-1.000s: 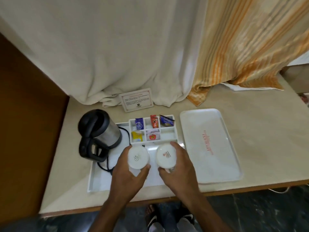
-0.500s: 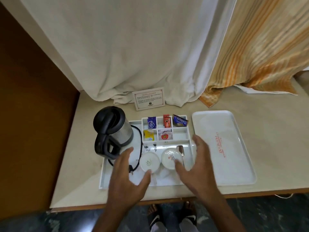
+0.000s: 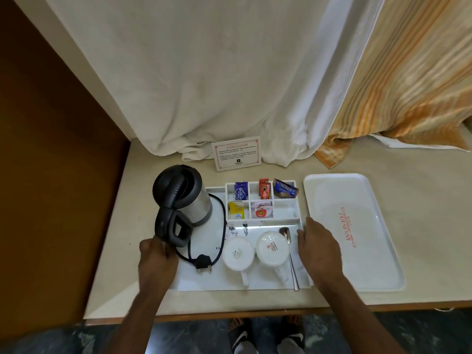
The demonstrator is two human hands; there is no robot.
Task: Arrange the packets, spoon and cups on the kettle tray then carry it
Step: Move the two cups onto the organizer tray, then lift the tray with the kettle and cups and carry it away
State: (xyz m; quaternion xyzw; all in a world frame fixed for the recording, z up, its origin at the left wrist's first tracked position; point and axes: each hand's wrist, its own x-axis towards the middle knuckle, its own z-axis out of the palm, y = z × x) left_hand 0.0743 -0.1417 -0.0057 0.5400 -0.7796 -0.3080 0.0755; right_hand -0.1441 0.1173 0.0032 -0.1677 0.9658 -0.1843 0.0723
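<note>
The white kettle tray (image 3: 217, 283) lies on the counter. It carries a black and steel kettle (image 3: 184, 198) at the left and two white cups (image 3: 238, 255) (image 3: 272, 249) turned upside down in front. A metal spoon (image 3: 292, 264) lies beside the right cup. Several packets (image 3: 261, 210) stand in the divided compartments at the back. My left hand (image 3: 155, 259) is curled around the tray's left rim, just below the kettle handle. My right hand (image 3: 318, 246) is bent over the tray's right rim, next to the spoon.
A second, empty white tray (image 3: 357, 226) with red lettering lies right beside the kettle tray. A printed card (image 3: 237, 153) leans on the white curtain behind. The kettle's cord and plug (image 3: 203, 263) lie on the tray. A brown wall closes the left side.
Both hands let go of the cups, which now stand on the tray. The hands moved apart to the tray's left and right rims. The spoon has come into sight.
</note>
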